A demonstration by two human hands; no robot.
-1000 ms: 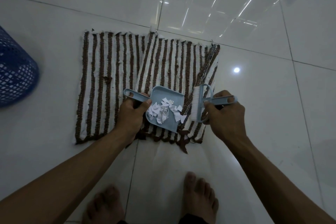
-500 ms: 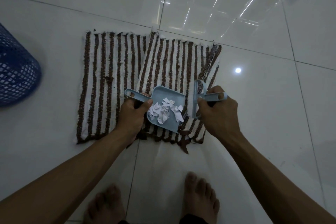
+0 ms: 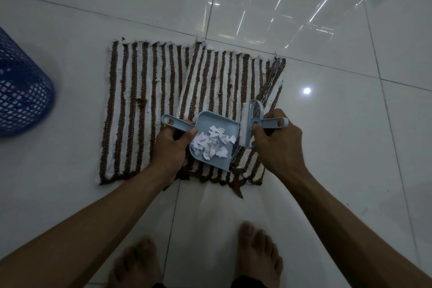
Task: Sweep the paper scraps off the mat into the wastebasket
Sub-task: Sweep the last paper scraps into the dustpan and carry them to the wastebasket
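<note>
A brown-and-white striped mat (image 3: pixel 145 91) lies on the tiled floor. My left hand (image 3: pixel 171 147) grips the handle of a light blue dustpan (image 3: pixel 216 121) resting on the mat's near right part. A heap of white paper scraps (image 3: pixel 211 145) lies inside the pan. My right hand (image 3: pixel 278 142) holds a light blue hand brush (image 3: pixel 251 121) by its handle, bristles against the pan's right, open edge. A blue mesh wastebasket (image 3: pixel 21 96) stands at the far left, partly cut off by the frame.
Glossy white floor tiles (image 3: pixel 350 147) surround the mat, with light reflections at the upper right. My two bare feet (image 3: pixel 257 252) stand on the floor just below the mat's frayed near edge.
The brush has moved left across the mat's right side up to the dustpan's open edge, pushing the scraps deeper into the pan. The dustpan and left hand stayed in place.
</note>
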